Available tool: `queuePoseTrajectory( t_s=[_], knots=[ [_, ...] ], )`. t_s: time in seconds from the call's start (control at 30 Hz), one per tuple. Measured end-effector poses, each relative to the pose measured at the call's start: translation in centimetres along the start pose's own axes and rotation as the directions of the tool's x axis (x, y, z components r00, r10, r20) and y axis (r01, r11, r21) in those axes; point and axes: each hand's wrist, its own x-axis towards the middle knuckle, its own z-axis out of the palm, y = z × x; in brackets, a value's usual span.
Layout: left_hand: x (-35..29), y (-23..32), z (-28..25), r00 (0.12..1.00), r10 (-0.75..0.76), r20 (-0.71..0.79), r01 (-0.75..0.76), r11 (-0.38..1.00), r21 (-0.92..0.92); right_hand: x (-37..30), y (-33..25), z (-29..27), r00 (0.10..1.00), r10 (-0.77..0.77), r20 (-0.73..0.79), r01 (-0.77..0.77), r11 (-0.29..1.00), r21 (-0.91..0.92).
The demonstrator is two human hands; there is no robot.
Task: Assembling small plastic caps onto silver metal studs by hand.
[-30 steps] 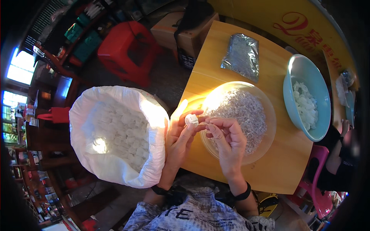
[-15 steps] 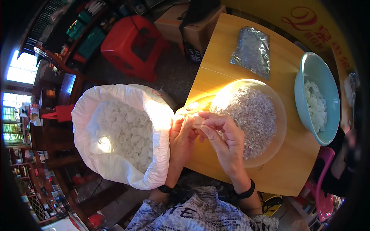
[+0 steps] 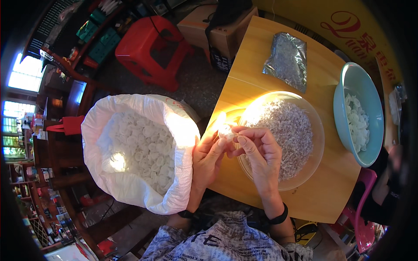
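Observation:
My left hand (image 3: 207,160) is closed in a pinch on a small whitish translucent plastic cap (image 3: 224,131), washed out by bright sunlight. Close beside it, the fingertips of my right hand (image 3: 264,157) pinch a thin clear stick-like piece (image 3: 234,135) against the cap's side; its exact form is too small to make out. To the left of my hands stands a white woven sack (image 3: 182,182), full of similar translucent caps (image 3: 143,148). Under and beyond my right hand, a clear round bowl (image 3: 318,145) holds a heap of small clear plastic pieces (image 3: 287,135).
On the wooden table (image 3: 322,195) lie a clear bag of small pieces (image 3: 286,61) and a light-blue basin (image 3: 368,108) with white caps inside. A red stool (image 3: 141,48) and a cardboard box (image 3: 228,37) stand behind. Another person's arm (image 3: 387,178) shows at the right edge.
My right hand has drawn slightly right, away from the left fingers, and a thin piece now shows between its fingertips. The cap in my left hand has been turned and raised a little.

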Motion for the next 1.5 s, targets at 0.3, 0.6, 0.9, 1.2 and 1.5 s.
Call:
queuePoseTrajectory(
  t_s=[0.3, 0.6, 0.9, 1.2, 1.5],
  knots=[
    [0.9, -1.3, -0.7, 0.988, 0.124, 0.095, -0.109, 0.983, -0.150, -0.3, 0.5, 0.1, 0.994, -0.084, -0.065, 0.079, 0.994, -0.074],
    [0.9, -1.2, -0.4, 0.994, 0.104, 0.039, -0.102, 0.994, -0.040, -0.3, 0.7, 0.0, 0.989, -0.136, -0.063, 0.129, 0.986, -0.108],
    [0.8, -1.2, -0.6, 0.993, 0.101, 0.053, -0.099, 0.994, -0.036, -0.3, 0.6, 0.1, 0.991, -0.122, -0.052, 0.115, 0.987, -0.113],
    [0.7, -1.0, -1.2, 0.994, 0.094, 0.054, -0.090, 0.994, -0.066, -0.4, 0.5, 0.1, 0.995, -0.051, -0.090, 0.046, 0.997, -0.057],
    [0.9, -0.7, -1.1, 0.991, 0.116, 0.069, -0.117, 0.993, 0.022, -0.3, 0.5, -0.2, 0.993, -0.051, -0.106, 0.035, 0.989, -0.140]
  ],
)
